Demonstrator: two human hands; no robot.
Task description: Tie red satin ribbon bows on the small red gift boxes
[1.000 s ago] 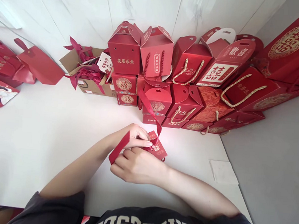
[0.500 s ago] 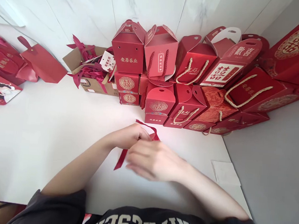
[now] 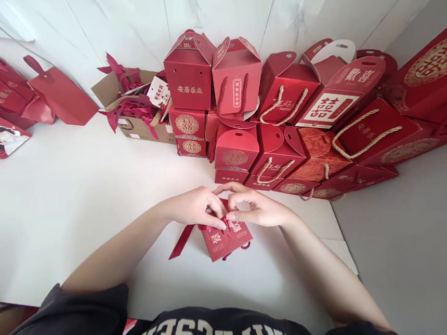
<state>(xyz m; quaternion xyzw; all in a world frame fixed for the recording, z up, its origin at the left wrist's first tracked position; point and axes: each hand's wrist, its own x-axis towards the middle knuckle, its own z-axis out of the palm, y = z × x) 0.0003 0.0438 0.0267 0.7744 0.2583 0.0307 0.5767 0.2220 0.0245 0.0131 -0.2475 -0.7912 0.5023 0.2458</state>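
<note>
A small red gift box (image 3: 219, 245) with pale lettering stands on the white table in front of me. Dark red ribbon (image 3: 181, 243) is gathered at its top, and one loose end trails out to the left. My left hand (image 3: 194, 206) pinches the ribbon over the box, thumb and fingers together. From the other side, my right hand (image 3: 257, 204) pinches ribbon between thumb and forefinger, close to the left fingertips. Part of the box top and the ribbon is hidden under the fingers. A twisted red cord handle (image 3: 245, 246) shows at the box's right side.
Stacked red gift boxes (image 3: 236, 150) line the back of the table (image 3: 66, 216). Left of them stands an open cardboard box (image 3: 144, 129) with ribbons. Red bags (image 3: 63, 96) lie at the far left. White paper (image 3: 339, 250) lies near the right edge.
My right hand has moved up and away from me, from in front of the box to its top, and its fingers now pinch the ribbon. The box has come into view.
</note>
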